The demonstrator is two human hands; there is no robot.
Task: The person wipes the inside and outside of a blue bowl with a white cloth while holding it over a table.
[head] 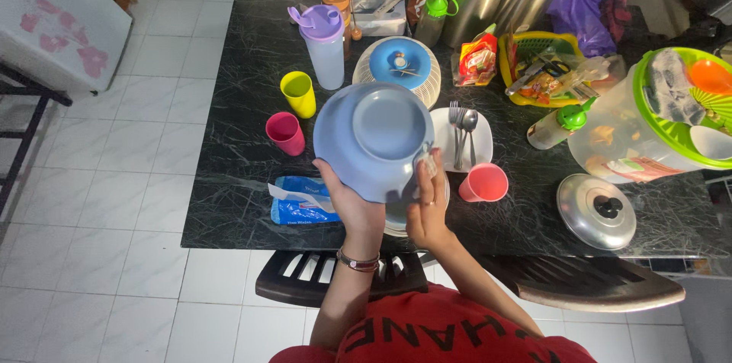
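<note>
Marble table (244, 104), probably tiled floor (114, 203)

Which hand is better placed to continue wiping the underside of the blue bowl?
Probably the right hand: it presses a wipe on the blue bowl, while the left hand grips and supports the rim.

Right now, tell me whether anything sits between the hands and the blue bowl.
Nothing visible does. The left hand grips the upturned blue bowl at its lower rim, and the right hand presses a small white wipe against its side. Plates lie beneath.
</note>
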